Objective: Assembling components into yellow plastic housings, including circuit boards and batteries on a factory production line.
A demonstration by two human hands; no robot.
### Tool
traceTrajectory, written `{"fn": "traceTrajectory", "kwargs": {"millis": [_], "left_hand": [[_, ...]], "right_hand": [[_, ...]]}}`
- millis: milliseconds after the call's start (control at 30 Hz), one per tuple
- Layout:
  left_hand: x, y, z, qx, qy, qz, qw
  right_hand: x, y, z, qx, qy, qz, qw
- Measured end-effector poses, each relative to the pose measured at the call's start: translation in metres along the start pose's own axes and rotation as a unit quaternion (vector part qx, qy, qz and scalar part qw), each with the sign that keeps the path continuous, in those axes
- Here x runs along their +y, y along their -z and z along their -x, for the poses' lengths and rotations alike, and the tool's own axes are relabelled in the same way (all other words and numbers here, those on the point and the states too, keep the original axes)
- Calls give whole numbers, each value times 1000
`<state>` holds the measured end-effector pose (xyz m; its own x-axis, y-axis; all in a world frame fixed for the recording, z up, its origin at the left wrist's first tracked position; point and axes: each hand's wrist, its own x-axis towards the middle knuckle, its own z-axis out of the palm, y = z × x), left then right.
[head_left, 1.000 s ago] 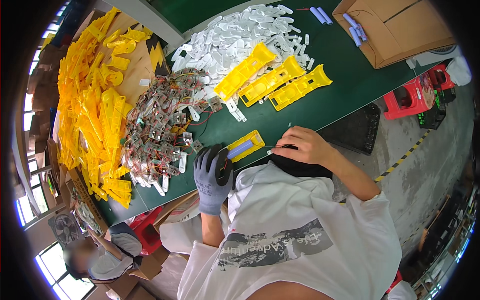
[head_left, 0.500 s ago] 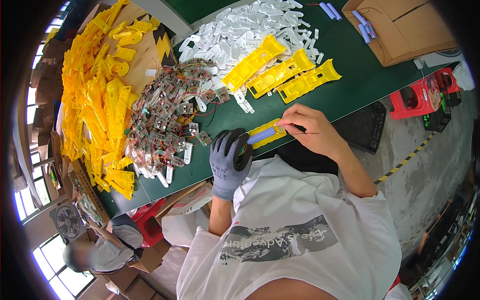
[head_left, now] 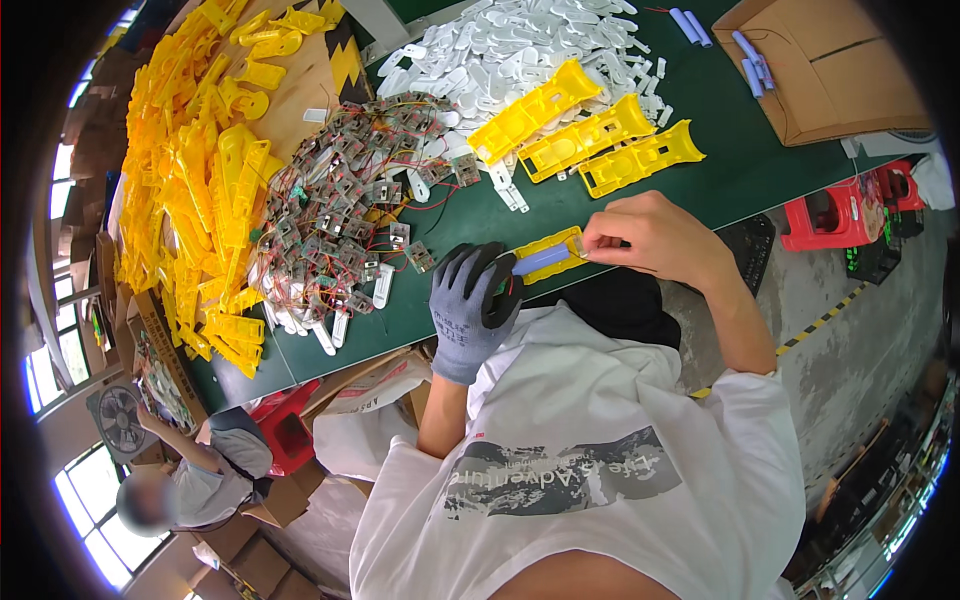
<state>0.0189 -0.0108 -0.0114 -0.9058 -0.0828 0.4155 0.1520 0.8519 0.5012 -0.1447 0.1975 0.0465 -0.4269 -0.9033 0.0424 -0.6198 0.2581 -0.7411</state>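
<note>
A yellow plastic housing (head_left: 562, 270) lies at the table's front edge, hollow side up, with a blue cylindrical battery (head_left: 541, 260) inside. My left hand (head_left: 470, 308), in a grey and black glove, is closed around the housing's left end and hides it. At the other end my bare right hand (head_left: 660, 240) pinches a thin wire, its fingertips over the housing's rim. A dark length of the wire shows below those fingers. Beyond my hands rest three more yellow housings (head_left: 640, 160) side by side, hollow side up.
Wired circuit boards (head_left: 345, 200) are heaped to the left, beside piled yellow parts (head_left: 185, 200). White plastic pieces (head_left: 520, 45) cover the far middle. A cardboard box (head_left: 830, 75) with batteries stands far right. Red stools (head_left: 825, 215) are on the floor; another person (head_left: 215, 480) sits lower left.
The table scene has shifted slightly right in view. My right hand stays at the housing's right end, its fingers now more curled over it. My left hand keeps its hold.
</note>
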Motion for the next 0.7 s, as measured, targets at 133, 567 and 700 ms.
{"fn": "traceTrajectory", "kwargs": {"millis": [133,567,700], "left_hand": [[-3,-4,3,0,-3,-9,1000],[-1,-5,-1,18,5,-19,1000],[3,-3,-1,4,15,-20,1000]], "right_hand": [[3,-2,-16,-84,21,0,996],[35,-11,-12,75,112,-118,984],[34,-9,-17,2,56,-90,994]]}}
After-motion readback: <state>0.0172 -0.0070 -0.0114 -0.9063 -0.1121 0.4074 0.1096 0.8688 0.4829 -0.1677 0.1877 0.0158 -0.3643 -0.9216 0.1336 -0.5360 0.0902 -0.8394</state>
